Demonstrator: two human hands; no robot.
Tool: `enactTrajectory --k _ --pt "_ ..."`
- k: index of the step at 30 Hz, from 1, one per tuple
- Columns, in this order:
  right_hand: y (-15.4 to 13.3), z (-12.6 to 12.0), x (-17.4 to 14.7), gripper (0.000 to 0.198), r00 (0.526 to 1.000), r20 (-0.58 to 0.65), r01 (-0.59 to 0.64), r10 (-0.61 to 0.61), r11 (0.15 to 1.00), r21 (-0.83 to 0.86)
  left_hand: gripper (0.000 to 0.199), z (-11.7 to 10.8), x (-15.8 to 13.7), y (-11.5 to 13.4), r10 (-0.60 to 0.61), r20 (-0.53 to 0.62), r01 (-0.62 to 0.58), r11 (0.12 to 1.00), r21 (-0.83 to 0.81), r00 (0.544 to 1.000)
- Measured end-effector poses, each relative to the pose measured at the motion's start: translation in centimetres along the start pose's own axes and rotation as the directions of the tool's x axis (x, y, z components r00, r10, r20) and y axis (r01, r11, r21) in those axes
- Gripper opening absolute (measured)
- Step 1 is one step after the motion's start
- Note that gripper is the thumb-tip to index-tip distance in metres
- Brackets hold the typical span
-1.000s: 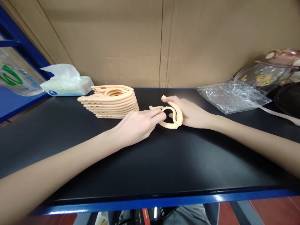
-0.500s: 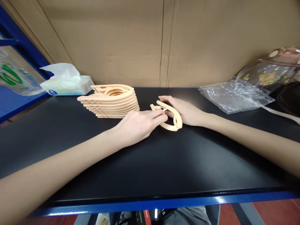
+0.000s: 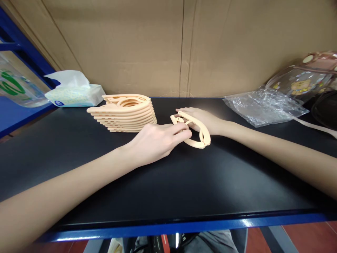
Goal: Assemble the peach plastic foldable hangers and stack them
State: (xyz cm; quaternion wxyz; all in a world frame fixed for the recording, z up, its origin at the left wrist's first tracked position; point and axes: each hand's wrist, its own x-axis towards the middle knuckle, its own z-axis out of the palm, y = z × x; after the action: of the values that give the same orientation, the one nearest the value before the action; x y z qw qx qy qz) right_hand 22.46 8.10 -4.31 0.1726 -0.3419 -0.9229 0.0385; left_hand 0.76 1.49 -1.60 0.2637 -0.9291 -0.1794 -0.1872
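Note:
My left hand (image 3: 160, 141) is closed on a peach-coloured folding clothes hanger (image 3: 203, 130), gripping its left part between thumb and fingers. The hanger is folded into a curved, tilted loop just above the black tabletop. Behind it, my right hand (image 3: 201, 118) reaches in with its fingers stretched out toward the left; the hanger partly hides it. I cannot tell whether the right fingers touch the hanger. Left of both hands, a neat stack of matching folded hangers (image 3: 126, 117) lies on the table, close beside my left hand.
A tissue pack (image 3: 76, 95) stands at the back left near a clear plastic bottle (image 3: 22, 84). At the right lie a crumpled clear plastic bag (image 3: 263, 107) and a transparent bag with a bear print (image 3: 302, 84). Cardboard (image 3: 147, 45) walls the back; a blue edge (image 3: 184, 227) runs along the front.
The hanger and my left fingers have shifted slightly right. My right hand has moved a little up and back, sitting more behind the hanger, its fingers flatter.

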Motion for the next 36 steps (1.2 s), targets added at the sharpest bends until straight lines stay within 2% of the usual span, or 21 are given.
enactTrajectory --k 4,11,15,19,23,31,36 --pt "0.2 -1.4 -1.5 0.029 0.999 0.0 -0.037 0.037 0.999 -0.004 0.026 -0.1 0.0 0.1 0.002 -0.015 -0.002 1.0 0.011 1.0" --pt "1.0 -3.4 -5.2 0.027 0.992 -0.069 -0.109 0.106 0.993 -0.05 0.033 0.2 -0.2 -0.1 0.03 0.051 -0.027 0.999 -0.042 0.998" --pt "1.1 -3.9 -6.5 0.028 0.985 -0.089 -0.153 0.149 0.988 -0.037 0.03 0.3 -0.2 -0.3 0.023 0.008 -0.022 0.996 -0.088 1.0" --pt "0.8 -4.4 -6.8 0.028 0.981 -0.052 -0.188 0.185 0.981 -0.041 0.028 0.2 -0.1 -0.4 0.014 0.003 -0.014 0.994 -0.11 1.0" --pt "0.8 -4.6 -7.0 0.03 0.987 -0.009 -0.162 0.162 0.985 -0.062 0.029 0.4 -0.2 -0.4 0.002 0.038 0.005 0.983 -0.185 0.999" --pt "1.3 -4.3 -7.3 0.035 0.991 0.001 -0.134 0.135 0.986 -0.101 0.041 1.6 -0.3 -0.6 -0.066 0.107 0.11 0.864 -0.492 0.992" --pt "1.6 -4.3 -7.3 0.034 0.992 -0.006 -0.126 0.126 0.988 -0.087 0.043 1.7 -0.2 -0.5 -0.08 0.118 0.13 0.852 -0.507 0.99"
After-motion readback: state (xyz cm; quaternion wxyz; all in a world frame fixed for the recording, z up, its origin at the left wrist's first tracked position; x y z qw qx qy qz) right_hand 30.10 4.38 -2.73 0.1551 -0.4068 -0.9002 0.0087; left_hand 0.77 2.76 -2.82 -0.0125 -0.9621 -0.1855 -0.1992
